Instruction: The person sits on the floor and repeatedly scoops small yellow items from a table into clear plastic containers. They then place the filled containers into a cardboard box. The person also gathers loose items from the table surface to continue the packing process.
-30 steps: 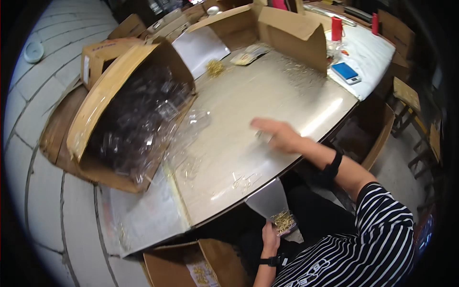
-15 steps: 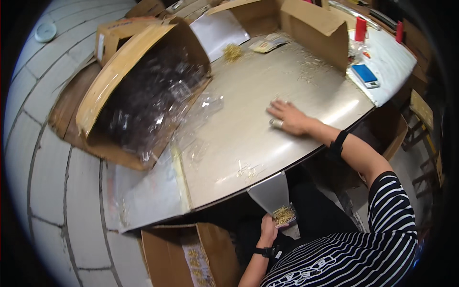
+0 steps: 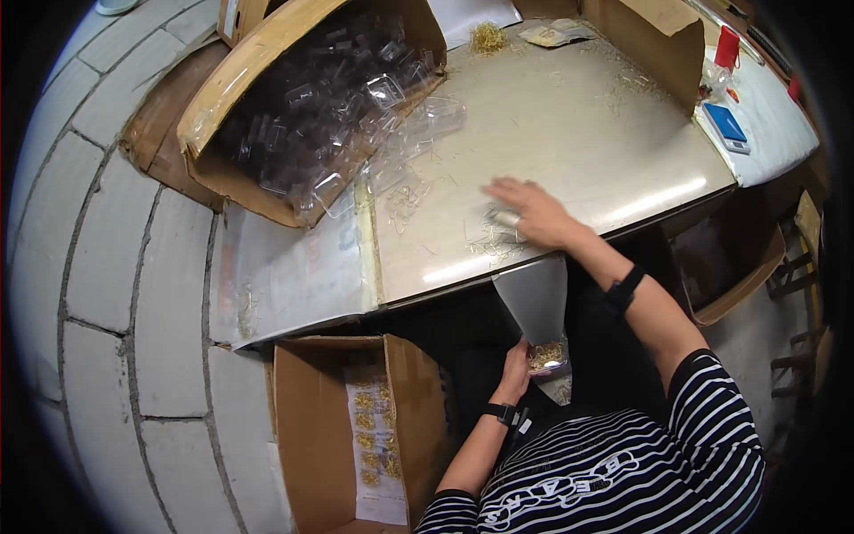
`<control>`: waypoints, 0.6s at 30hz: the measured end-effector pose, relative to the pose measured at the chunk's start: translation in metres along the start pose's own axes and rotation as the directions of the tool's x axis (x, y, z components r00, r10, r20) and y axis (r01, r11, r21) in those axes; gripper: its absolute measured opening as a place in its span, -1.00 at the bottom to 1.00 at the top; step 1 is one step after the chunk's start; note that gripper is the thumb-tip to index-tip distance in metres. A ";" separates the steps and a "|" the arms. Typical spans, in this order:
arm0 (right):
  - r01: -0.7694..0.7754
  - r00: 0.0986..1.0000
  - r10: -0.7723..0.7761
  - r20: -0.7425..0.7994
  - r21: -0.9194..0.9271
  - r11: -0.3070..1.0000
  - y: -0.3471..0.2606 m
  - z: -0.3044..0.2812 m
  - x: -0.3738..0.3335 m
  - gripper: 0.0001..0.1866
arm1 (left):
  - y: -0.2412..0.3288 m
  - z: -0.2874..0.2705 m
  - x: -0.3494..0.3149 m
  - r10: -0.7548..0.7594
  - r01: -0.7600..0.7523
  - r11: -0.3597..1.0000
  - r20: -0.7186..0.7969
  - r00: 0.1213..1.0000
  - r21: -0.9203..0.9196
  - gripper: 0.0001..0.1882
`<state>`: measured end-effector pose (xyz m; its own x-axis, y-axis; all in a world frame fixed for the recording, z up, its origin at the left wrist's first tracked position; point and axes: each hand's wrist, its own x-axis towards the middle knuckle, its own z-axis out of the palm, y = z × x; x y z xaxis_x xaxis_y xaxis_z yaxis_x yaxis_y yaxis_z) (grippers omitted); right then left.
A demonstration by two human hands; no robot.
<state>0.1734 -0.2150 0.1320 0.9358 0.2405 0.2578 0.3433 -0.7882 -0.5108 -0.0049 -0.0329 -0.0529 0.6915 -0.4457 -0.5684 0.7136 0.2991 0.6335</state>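
My left hand [image 3: 514, 367] is closed on a small clear plastic box [image 3: 549, 359] with thin gold-coloured pieces in it. It holds the box low, below the mouth of a grey sloping chute [image 3: 534, 294] at the table's near edge. My right hand [image 3: 540, 216] lies palm down over the table [image 3: 569, 133], fingers stretched out and slightly blurred, with a pale band around one finger. Thin loose metal pieces [image 3: 491, 242] are scattered beside its fingers, just above the chute. Whether anything is under the palm is hidden.
At left, a tipped cardboard box [image 3: 200, 125] spills clear plastic boxes [image 3: 436, 116] onto the table. A gold-coloured heap [image 3: 487, 37] sits at the back. A blue-topped scale [image 3: 726, 125] rests at right. Below left stands an open carton [image 3: 307, 427] containing a marked sheet [image 3: 374, 445].
My right hand has swept toward me across the table, closer to the chute and the loose pieces. The left hand still holds the box under the chute. The whole view has shifted.
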 end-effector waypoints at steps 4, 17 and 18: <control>0.160 0.986 -0.157 0.048 -0.082 0.984 -0.044 0.018 -0.010 -0.58 | -0.019 -0.013 0.014 0.069 -0.069 0.997 0.041 0.997 -0.018 -0.50; 0.059 0.998 -0.061 -0.003 0.259 0.964 -0.047 -0.012 -0.174 -0.66 | 0.016 0.030 -0.014 0.032 -0.020 0.994 0.118 0.992 -0.106 -0.54; -0.007 1.000 0.002 0.019 0.288 0.958 -0.044 -0.012 -0.181 -0.69 | 0.016 0.029 -0.016 0.046 -0.033 0.993 0.116 0.992 -0.110 -0.53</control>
<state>-0.0126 -0.2307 0.1180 0.9378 0.2494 0.2414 0.3450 -0.5933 -0.7273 -0.0076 -0.0461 -0.0185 0.7057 -0.5262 -0.4745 0.6986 0.4049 0.5899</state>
